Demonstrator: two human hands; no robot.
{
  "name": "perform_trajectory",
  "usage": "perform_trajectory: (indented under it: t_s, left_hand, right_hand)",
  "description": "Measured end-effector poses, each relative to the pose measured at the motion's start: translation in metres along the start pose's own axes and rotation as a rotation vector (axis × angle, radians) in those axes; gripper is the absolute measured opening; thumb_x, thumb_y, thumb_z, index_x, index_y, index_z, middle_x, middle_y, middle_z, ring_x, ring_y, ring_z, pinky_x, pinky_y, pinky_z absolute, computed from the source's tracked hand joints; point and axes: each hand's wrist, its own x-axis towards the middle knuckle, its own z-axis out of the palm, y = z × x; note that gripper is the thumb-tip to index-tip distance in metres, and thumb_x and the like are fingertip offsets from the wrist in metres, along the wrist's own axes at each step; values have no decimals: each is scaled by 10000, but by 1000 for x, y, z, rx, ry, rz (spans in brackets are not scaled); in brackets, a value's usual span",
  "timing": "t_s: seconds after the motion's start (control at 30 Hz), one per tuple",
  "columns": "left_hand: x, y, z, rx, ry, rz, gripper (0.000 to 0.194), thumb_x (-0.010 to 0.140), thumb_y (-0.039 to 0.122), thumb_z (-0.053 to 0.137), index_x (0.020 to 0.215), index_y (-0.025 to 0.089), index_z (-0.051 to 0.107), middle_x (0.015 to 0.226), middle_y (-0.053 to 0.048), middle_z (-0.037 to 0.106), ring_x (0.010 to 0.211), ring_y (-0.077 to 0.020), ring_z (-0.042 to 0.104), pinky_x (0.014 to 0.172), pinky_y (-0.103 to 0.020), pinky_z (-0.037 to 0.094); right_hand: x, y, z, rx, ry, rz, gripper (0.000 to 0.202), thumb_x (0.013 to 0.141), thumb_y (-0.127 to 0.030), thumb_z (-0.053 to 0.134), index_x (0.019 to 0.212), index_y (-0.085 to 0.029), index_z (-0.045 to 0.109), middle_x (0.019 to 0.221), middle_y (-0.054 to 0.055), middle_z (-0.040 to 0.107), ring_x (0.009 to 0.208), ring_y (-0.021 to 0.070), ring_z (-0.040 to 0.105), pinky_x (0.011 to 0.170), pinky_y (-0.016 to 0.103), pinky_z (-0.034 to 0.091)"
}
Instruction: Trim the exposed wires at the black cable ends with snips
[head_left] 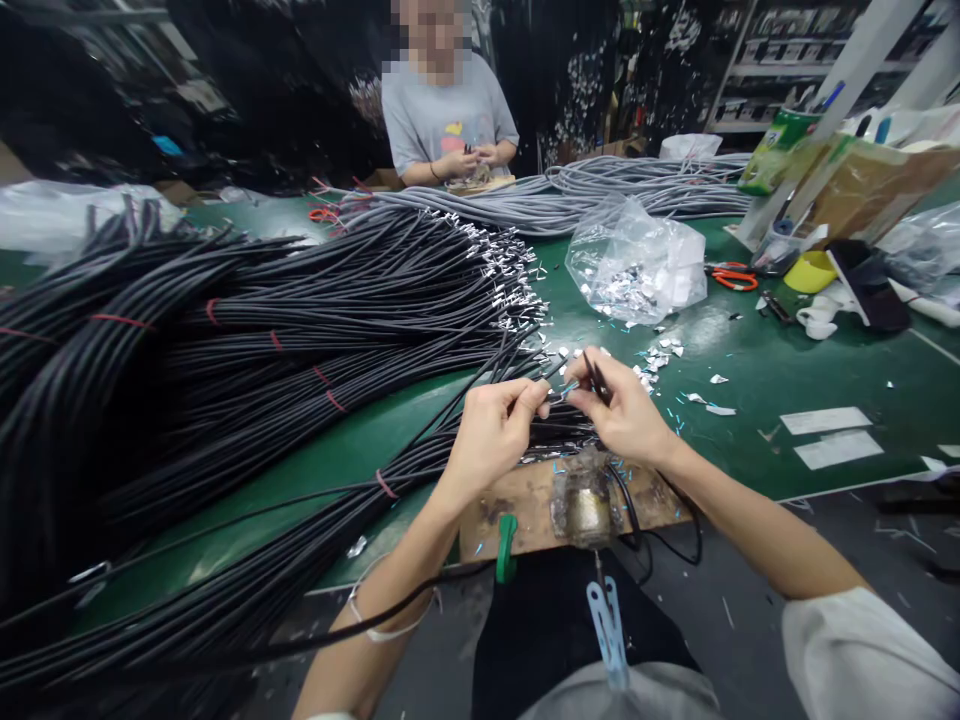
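Observation:
My left hand [499, 425] is closed in a pinch on the end of a black cable, thin coloured wires coming out between the two hands. My right hand [622, 405] is closed around dark tweezers [595, 378], their prongs pointing up and away. Its fingertips also meet a light-blue wire [570, 388] at the cable end. Just below the hands, a small metal motor-like device [587, 508] sits on a wooden board [504, 503]. Loose black cables [420, 450], tied with a red band, run beneath my left wrist.
Large bundles of black cables [247, 330] cover the left of the green table [739, 440]. Beyond them lie grey cables [585, 190] and a plastic bag of scraps [637, 265]. Orange-handled scissors [733, 277] rest at right. A co-worker [450, 120] sits opposite. A green clamp [506, 548] grips the board.

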Motion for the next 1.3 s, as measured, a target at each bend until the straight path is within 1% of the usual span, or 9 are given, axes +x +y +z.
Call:
perform_trajectory:
  t_s: [0.07, 0.13, 0.27, 0.33, 0.5, 0.6, 0.77, 0.9, 1.3]
  left_hand:
    - [-1, 0, 0, -13, -31, -26, 413, 892, 346, 438, 548, 147, 550, 429, 51, 335, 414, -69, 290, 441, -226, 219]
    - [-1, 0, 1, -23, -18, -23, 403, 885, 339, 449, 543, 147, 545, 442, 47, 351, 429, -69, 298, 450, -225, 224]
    - [-1, -3, 3, -106, 37, -43, 391, 880, 360, 461, 565, 149, 556, 455, 42, 372, 439, -74, 296, 448, -228, 227]
    - [-1, -5, 3, -135, 25, -61, 403, 880, 387, 460, 571, 149, 560, 453, 43, 365, 434, -74, 290, 444, -229, 221]
    - [-2, -6, 4, -120, -26, -71, 418, 880, 394, 454, 553, 149, 539, 442, 47, 318, 423, -70, 262, 433, -231, 195]
    - [-3, -7, 3, -175, 0, -96, 432, 883, 426, 445, 569, 150, 554, 438, 50, 300, 413, -68, 251, 421, -232, 183]
    - [-6, -3, 2, -172, 55, -96, 356, 858, 376, 515, 607, 144, 614, 444, 41, 398, 422, -68, 315, 424, -219, 230]
    - [-7, -2, 2, -176, 136, 17, 163, 797, 269, 618, 691, 153, 663, 627, 0, 598, 567, -95, 508, 527, -205, 381]
    - [-6, -5, -1, -158, 195, 190, 53, 763, 168, 666, 716, 168, 642, 691, 4, 585, 632, -102, 531, 546, -215, 415]
  right_hand:
    - [1, 0, 0, -149, 133, -89, 119, 788, -176, 583, 717, -185, 488, 734, -14, 459, 675, 102, 414, 607, 246, 358]
    - [2, -1, 0, -17, 148, 10, 143, 804, -237, 591, 737, -192, 473, 680, -33, 416, 597, 87, 372, 532, 228, 332]
    - [2, -3, 2, 449, -223, 330, 308, 788, -472, 608, 846, -213, 451, 574, -91, 280, 445, 55, 164, 369, 190, 150]
    - [2, -2, 2, 415, -275, 296, 316, 780, -476, 617, 849, -212, 458, 566, -89, 306, 439, 55, 181, 368, 191, 176]
    - [6, 5, -8, -189, 239, -66, 121, 821, -222, 579, 743, -193, 490, 723, -8, 484, 657, 109, 447, 611, 258, 389]
    - [8, 5, -17, -184, 460, -80, 100, 870, -234, 511, 777, -197, 502, 718, -10, 486, 629, 103, 447, 597, 253, 385]
    - [5, -4, -13, -122, 180, -93, 177, 806, -328, 642, 752, -168, 586, 694, -13, 553, 599, 87, 463, 555, 234, 371]
    - [3, -9, -9, -25, 129, -16, 244, 730, -369, 719, 719, -149, 613, 666, -13, 570, 594, 84, 484, 554, 230, 386]
    - [1, -3, -15, 253, -74, 84, 243, 827, -408, 614, 844, -168, 643, 475, -93, 376, 357, 24, 275, 348, 189, 206]
